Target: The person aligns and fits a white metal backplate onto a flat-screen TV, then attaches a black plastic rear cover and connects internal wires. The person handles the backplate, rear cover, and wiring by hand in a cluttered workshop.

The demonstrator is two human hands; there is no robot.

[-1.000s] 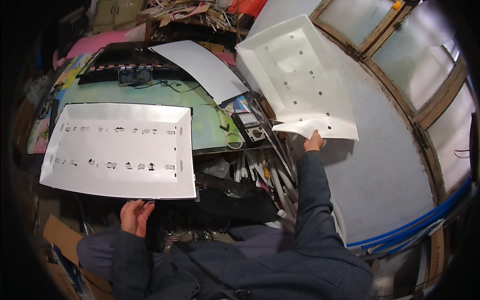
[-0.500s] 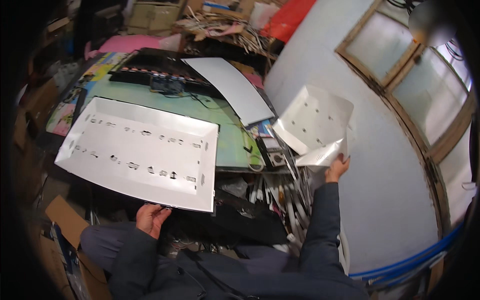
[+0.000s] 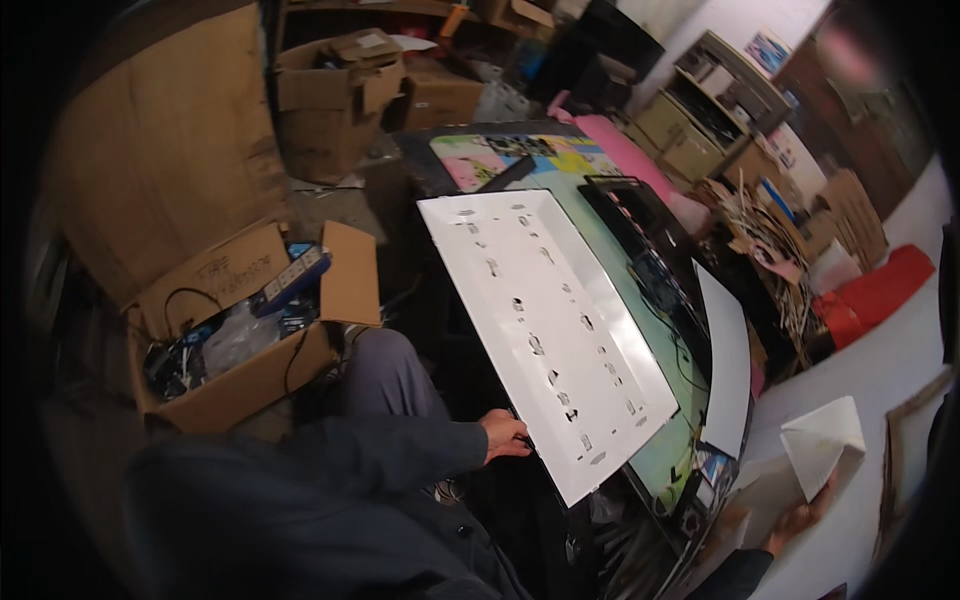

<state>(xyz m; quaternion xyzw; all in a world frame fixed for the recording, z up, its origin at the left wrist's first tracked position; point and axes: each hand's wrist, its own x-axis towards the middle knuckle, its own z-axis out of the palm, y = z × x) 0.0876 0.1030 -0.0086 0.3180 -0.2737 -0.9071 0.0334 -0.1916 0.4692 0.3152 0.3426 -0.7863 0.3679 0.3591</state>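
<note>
My left hand (image 3: 505,437) is closed on the near edge of a shallow white rectangular tray (image 3: 560,335) with sloped sides, which looks like a TV backlight housing. Two rows of small holes and dark marks run along its floor. The tray lies slantwise over the near side of a green-topped worktable (image 3: 655,345). At the lower right, my right hand (image 3: 803,517) grips a thin white sheet (image 3: 822,445), folded and bent, close to the wall. Part of that hand is hidden behind the sheet.
A curved pale panel (image 3: 725,365) lies along the table's right side, beside a dark frame and circuit board (image 3: 655,280). On the floor at left stands an open cardboard box (image 3: 245,375) of cables and plastic. More boxes (image 3: 335,110) and scrap strips (image 3: 755,235) lie farther back.
The view has swung left, bringing the boxes on the left into sight. The left hand still holds the tray. The white sheet, still in the right hand, now looks more folded.
</note>
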